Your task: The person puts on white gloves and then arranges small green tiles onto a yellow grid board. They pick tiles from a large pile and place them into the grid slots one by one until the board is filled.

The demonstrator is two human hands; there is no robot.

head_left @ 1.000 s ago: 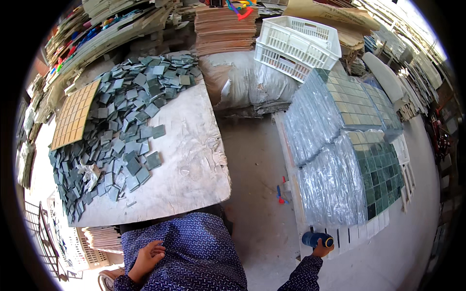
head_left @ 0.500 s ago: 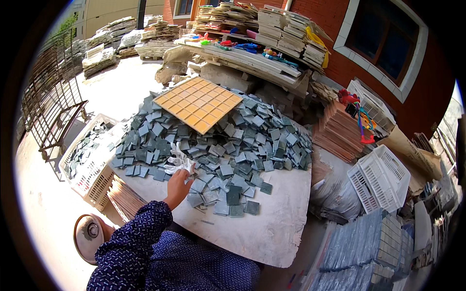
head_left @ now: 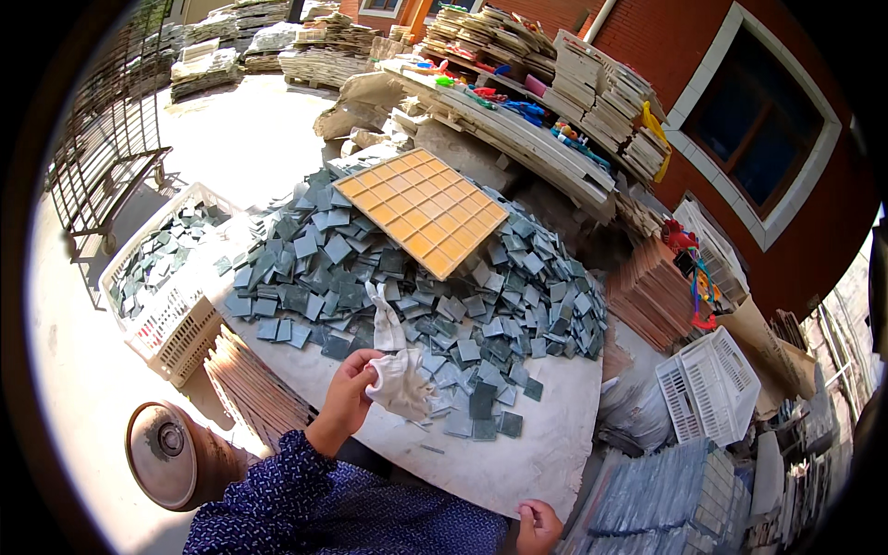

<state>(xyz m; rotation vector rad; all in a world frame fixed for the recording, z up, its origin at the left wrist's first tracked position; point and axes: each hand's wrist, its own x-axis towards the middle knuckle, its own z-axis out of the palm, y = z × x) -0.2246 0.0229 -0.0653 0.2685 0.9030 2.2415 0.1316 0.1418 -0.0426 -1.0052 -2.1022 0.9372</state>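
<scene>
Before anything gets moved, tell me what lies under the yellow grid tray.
The yellow grid tray lies atop loose grey-green square tiles, visible along its near edges; whatever sits beneath its middle is covered.

No words, numbers or signs could be read in this view. The white glove [head_left: 400, 384], the yellow gridded panel [head_left: 423, 213] and the brown drum [head_left: 159, 453] showed no legible lettering. Finer marks were too small to tell.

A wide fisheye camera on the person's head looks down from above the near edge of the worktop [head_left: 557, 427], facing across it. Close in, it catches the left hand [head_left: 346, 396] and right hand [head_left: 538, 529]; farther off, a brick wall [head_left: 655, 48].
</scene>
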